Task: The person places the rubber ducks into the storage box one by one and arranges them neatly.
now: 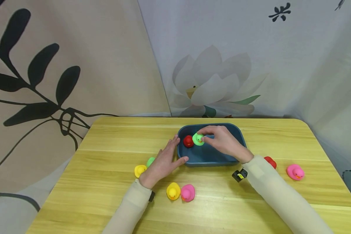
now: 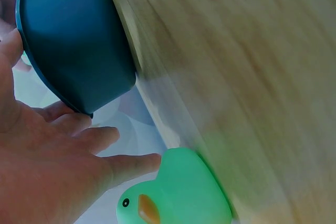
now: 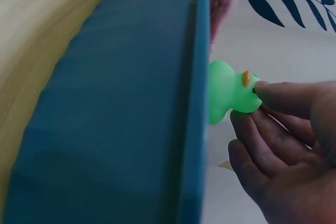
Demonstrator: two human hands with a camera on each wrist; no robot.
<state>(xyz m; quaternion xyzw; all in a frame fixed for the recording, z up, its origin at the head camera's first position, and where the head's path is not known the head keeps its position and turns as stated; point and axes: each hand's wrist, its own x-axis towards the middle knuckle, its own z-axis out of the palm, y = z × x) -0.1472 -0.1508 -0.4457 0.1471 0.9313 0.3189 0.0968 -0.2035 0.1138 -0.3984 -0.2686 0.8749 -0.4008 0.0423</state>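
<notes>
Table [image 1: 90, 182]: light wood-grain top, far corners rounded. Behind hangs a pale, creased fabric backdrop [image 1: 120, 58], beige at left, greyer at right, divided by a slanting line [image 1: 155, 58]. Prints: dark leafy branch [image 1: 43, 63], left; large pale flower [image 1: 212, 78], centre; small dark sprig [image 1: 279, 12], upper right. Lighting soft.

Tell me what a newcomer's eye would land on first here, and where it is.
Probably the bright green duck, pinched in the right hand over the dark blue tray. Next might come the red duck inside that tray, toward its left end. Behind the wooden table, the large dark leaves printed on the pale cloth stand out at the head view's upper left.
</notes>
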